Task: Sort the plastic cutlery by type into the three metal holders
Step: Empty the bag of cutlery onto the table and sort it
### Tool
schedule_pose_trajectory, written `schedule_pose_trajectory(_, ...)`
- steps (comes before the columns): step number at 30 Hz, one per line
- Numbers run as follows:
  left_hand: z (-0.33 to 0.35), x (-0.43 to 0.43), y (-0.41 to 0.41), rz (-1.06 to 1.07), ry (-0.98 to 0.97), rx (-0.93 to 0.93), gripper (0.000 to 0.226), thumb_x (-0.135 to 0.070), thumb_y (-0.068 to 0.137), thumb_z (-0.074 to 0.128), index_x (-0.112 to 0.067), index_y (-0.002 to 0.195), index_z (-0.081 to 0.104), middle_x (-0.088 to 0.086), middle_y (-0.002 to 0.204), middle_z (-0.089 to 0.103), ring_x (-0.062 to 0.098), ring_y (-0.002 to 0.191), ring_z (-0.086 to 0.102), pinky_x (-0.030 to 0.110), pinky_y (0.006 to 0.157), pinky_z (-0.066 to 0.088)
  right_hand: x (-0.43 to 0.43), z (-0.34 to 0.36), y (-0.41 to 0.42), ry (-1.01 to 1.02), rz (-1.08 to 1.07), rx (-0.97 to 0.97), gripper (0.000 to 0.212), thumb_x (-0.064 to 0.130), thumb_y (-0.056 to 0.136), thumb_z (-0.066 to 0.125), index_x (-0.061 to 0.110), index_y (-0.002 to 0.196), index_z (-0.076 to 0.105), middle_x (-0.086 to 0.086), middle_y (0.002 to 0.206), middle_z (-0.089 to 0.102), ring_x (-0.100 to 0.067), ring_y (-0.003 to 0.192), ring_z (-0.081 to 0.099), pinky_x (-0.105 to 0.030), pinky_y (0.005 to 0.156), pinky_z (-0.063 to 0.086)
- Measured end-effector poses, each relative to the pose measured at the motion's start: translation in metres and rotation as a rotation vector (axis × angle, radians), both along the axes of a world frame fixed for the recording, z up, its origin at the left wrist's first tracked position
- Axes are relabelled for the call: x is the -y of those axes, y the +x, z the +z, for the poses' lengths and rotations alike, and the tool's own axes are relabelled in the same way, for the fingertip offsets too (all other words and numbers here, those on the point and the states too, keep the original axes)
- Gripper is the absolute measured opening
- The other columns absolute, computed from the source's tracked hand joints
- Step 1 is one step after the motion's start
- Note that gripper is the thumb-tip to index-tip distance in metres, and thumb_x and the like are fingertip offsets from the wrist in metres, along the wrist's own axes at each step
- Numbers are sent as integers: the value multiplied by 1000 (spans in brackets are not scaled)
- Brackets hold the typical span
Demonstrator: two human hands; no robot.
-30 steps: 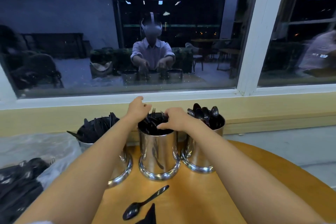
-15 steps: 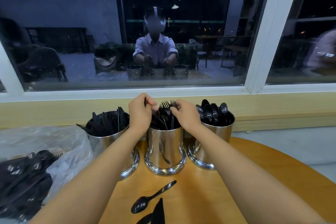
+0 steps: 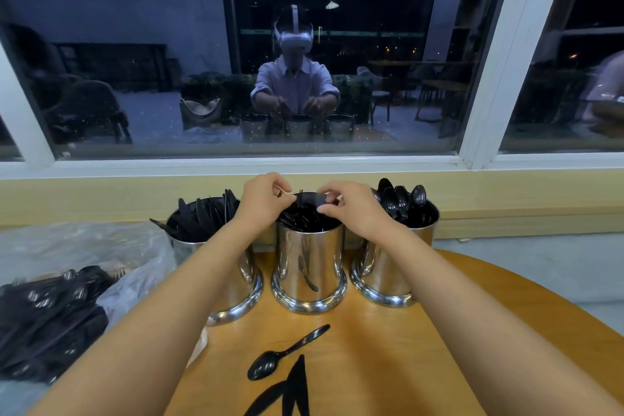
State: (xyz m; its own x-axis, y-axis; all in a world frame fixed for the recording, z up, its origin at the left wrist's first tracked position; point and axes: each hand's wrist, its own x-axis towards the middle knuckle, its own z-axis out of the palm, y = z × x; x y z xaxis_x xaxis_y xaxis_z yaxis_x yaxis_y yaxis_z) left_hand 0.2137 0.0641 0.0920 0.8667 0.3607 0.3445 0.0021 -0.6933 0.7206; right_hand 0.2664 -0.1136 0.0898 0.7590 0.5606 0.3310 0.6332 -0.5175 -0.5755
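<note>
Middle holder (image 3: pixel 309 257), 12 o'clock: forks (image 3: pixel 304 221) half hidden under left hand (image 3: pixel 261 203) and right hand (image 3: pixel 351 209), both pinching them at the rim. Loose spoon (image 3: pixel 287 353), 6 o'clock; knives (image 3: pixel 297 385) below cut by frame edge, open tabletop (image 3: pixel 422 348) rightward.

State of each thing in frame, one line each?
Left shiny metal holder: upright, holds black plastic knives.
Middle metal holder: upright, holds forks.
Right metal holder: upright, holds spoons.
Loose black spoon: lying on wooden table.
Clear plastic bag: holds unsorted cutlery.
Left hand: curled over forks, grip unclear.
Right hand: same.
</note>
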Motion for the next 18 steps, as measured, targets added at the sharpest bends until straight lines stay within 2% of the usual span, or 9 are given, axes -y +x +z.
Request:
schedule_pose_trajectory(3,2,5,-5,35,-42,157,23,-17,78,82,-17,74,60,0,73,62,14,70,58,18,62,45,-3,-15,3,-90,17,28,32,24,91,67,16,122,65,-1,107,64,0,70,45,-22,78,37)
schedule_pose_trajectory(6,9,11,-8,6,-20,257,21,-22,81,79,-9,69,68,9,70,68,18,67,60,33,71,50,-4,-22,6,-33,-9,44,29,23,91,66,16,119,66,3,103,61,3,68,43,-22,78,37)
schedule_pose_trajectory(8,11,8,-6,17,118,164,31,-31,87,73,-6,68,70,13,69,66,21,68,57,42,74,49,-3,-24,6,-8,-5,46,27,21,91,66,15,117,66,5,99,60,3,67,43,-23,78,38)
schedule_pose_trajectory(9,14,5,-5,27,195,77,31,-33,89,70,-8,72,73,11,75,69,22,74,59,42,74,49,-3,-24,7,0,-5,42,26,20,91,66,14,116,67,5,97,60,3,67,44,-23,77,39)
schedule_pose_trajectory(11,19,1,-7,9,268,-105,26,-28,94,65,-7,89,78,10,91,74,23,84,62,36,73,48,-2,-24,7,17,-2,27,25,18,91,66,13,115,68,4,95,60,2,67,45,-22,77,40)
schedule_pose_trajectory(13,23,-2,-9,-32,278,-182,21,-17,97,61,-3,98,77,9,95,73,23,87,62,29,74,42,-1,-23,6,47,-2,4,25,17,91,66,12,115,67,4,94,61,2,68,47,-19,76,40)
schedule_pose_trajectory(14,27,-2,-12,-35,280,-139,18,-12,96,61,-2,99,76,9,95,72,23,90,63,28,77,43,0,-22,5,67,-4,-4,25,16,91,65,12,115,67,4,95,61,1,68,48,-16,74,40)
schedule_pose_trajectory(16,39,-1,-19,8,281,120,12,-9,92,67,-3,97,76,8,94,71,19,87,62,28,83,47,4,-20,2,113,-28,4,22,17,93,64,12,114,67,5,97,61,-1,70,50,-10,69,39)
schedule_pose_trajectory(18,56,1,-28,53,270,438,6,-9,87,71,-4,89,73,4,85,66,14,78,57,22,76,47,8,-15,-2,171,-74,38,19,17,94,61,14,112,68,8,98,61,-2,74,52,-9,68,39)
